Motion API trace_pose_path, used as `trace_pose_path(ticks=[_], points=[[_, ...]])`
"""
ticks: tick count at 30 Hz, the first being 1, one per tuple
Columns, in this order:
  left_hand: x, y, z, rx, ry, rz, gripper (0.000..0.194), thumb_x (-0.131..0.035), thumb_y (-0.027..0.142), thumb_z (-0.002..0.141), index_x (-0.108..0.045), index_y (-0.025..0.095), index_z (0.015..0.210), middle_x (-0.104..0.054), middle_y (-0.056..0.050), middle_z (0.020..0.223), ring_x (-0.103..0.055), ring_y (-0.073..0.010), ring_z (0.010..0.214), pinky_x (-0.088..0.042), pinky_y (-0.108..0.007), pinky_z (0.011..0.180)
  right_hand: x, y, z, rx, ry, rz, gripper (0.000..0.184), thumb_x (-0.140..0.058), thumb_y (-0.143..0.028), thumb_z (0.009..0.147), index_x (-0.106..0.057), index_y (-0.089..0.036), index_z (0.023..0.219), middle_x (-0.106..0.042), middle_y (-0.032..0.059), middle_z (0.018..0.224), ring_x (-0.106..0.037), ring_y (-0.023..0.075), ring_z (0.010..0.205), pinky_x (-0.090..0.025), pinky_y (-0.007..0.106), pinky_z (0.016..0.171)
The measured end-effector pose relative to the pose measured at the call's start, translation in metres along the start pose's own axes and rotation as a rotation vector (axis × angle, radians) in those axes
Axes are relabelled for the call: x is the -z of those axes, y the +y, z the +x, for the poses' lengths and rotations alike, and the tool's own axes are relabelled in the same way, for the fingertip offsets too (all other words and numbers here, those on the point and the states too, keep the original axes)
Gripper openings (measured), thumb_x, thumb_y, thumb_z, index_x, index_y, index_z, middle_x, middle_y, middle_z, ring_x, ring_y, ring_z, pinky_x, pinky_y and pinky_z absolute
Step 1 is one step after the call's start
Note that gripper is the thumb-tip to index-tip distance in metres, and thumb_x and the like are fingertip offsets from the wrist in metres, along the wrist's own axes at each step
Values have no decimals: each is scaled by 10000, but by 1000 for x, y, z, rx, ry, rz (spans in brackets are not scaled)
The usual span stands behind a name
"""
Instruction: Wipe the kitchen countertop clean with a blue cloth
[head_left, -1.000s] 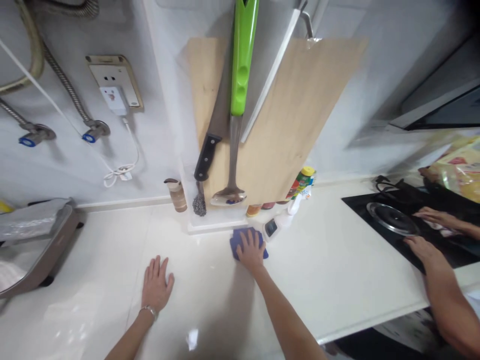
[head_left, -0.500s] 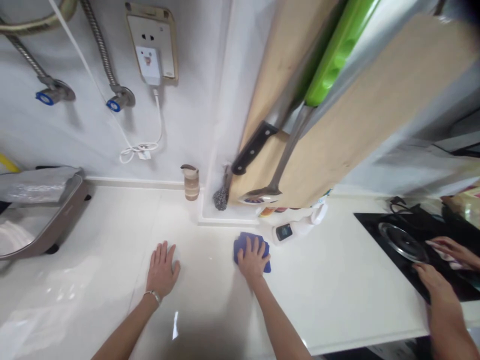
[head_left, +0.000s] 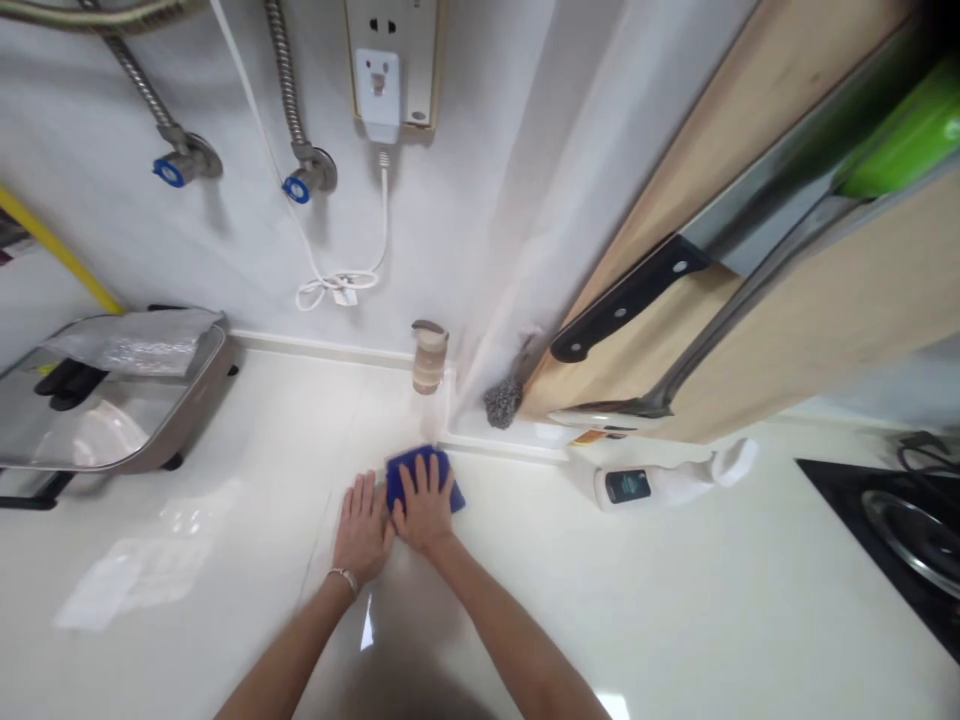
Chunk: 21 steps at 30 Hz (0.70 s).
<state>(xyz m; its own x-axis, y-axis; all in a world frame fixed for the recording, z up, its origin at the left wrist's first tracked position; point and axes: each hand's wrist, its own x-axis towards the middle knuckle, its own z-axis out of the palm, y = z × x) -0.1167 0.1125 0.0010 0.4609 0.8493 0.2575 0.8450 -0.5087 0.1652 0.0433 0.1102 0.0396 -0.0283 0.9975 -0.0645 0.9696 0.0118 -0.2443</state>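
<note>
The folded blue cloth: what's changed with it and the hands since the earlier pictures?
The right hand has slid the folded blue cloth left along the glossy white counter, close beside the left hand. Nothing was let go; the view swung left. The left hand stays flat on the counter; the brown-striped cylindrical container stays put.

We identify the tabletop [head_left: 675, 600] as smooth and glossy, with bright reflections. We class the blue cloth [head_left: 456, 498] as matt textile. We list the cutting board [head_left: 840, 310] as matt wood, the knife handle [head_left: 630, 305] as black plastic with metal rivets, and the ladle stem [head_left: 750, 285] as smooth metal. We record the scrubber [head_left: 503, 402] as rough metal wire, the hose [head_left: 283, 70] as ribbed metal, the plug [head_left: 379, 95] as smooth white plastic, and the wrapping [head_left: 150, 340] as crinkled, shiny plastic.
</note>
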Motion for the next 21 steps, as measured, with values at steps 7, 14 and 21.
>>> trace_pose_path(ticks=[7,14,21], points=[[-2,-7,3,19,-55,-63,646,-388,263,902,-384,10,1496,-289,-214,1608,-152,-339,1531,-207,-548,1229,8,11,-13,176,31,128,627,-440,-488,960,-346,-249,1532,-201,109,1651,-64,359,1527,-66,664,1200],[0,-5,13,4,-6,-109,625,-355,285,934,-353,81,1525,-295,-200,1611,-144,-338,1533,-187,-574,1226,-5,57,-137,37,162,175,642,-464,-511,947,-333,-299,1538,-218,77,1649,-79,363,1526,-78,681,1200],[4,5,18,2,21,-122,620,-354,308,946,-355,88,1525,-291,-204,1610,-147,-345,1531,-171,-581,1228,-2,131,-250,-339,201,28,655,-502,-435,905,-350,-314,1531,-238,45,1646,-113,346,1522,-81,622,1217]])
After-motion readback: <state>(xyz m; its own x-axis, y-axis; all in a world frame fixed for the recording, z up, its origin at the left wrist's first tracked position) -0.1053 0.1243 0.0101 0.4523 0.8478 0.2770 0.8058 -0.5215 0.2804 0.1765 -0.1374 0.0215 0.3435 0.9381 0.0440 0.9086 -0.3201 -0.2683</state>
